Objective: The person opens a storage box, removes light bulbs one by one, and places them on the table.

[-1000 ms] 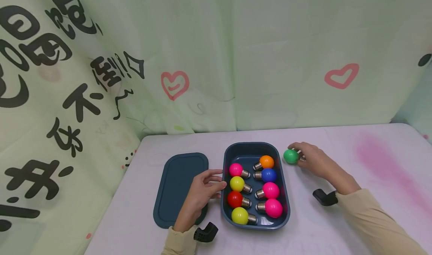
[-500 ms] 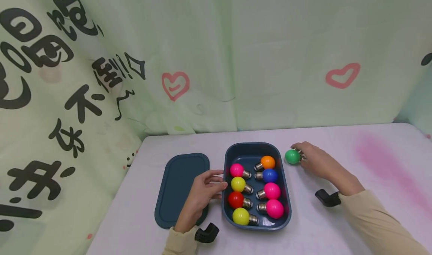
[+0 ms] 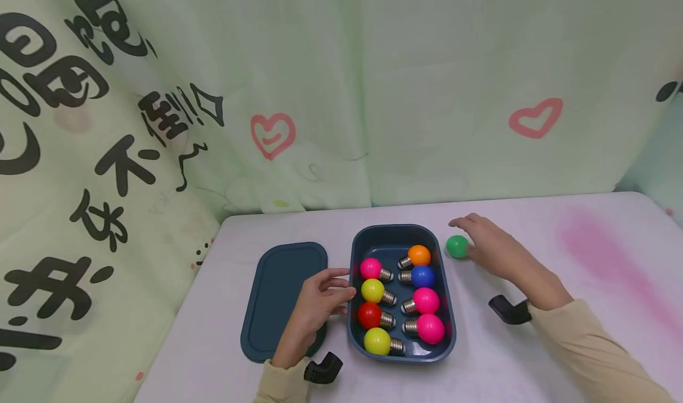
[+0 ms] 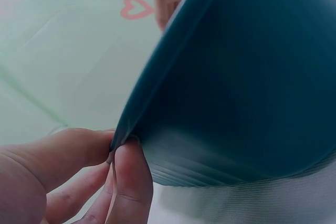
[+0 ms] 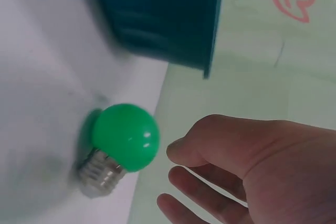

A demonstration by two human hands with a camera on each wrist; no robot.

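A dark blue rectangular box [image 3: 381, 242] holds two columns of coloured light bulbs, among them an orange bulb [image 3: 419, 255], a blue bulb [image 3: 423, 277] and a red bulb [image 3: 369, 314]. My left hand [image 3: 316, 299] pinches the box's left rim between thumb and fingers, as the left wrist view shows. Just outside the box's right side, a green light bulb [image 3: 456, 246] lies on the table, its metal base showing in the right wrist view. Close by it, my right hand [image 3: 493, 246] has its fingers extended and holds nothing; the fingertips are apart from the green bulb [image 5: 128, 136].
Left of the box a dark blue lid [image 3: 283, 296] lies flat, partly behind my left hand. The table has a white cloth [image 3: 587, 272] with a pink stain on the right. A pale green curtain [image 3: 416, 95] hangs behind the table's far edge.
My right hand has let go of the green bulb: its fingers have straightened and lifted away, leaving the bulb on the table. The left hand stays at the box rim.
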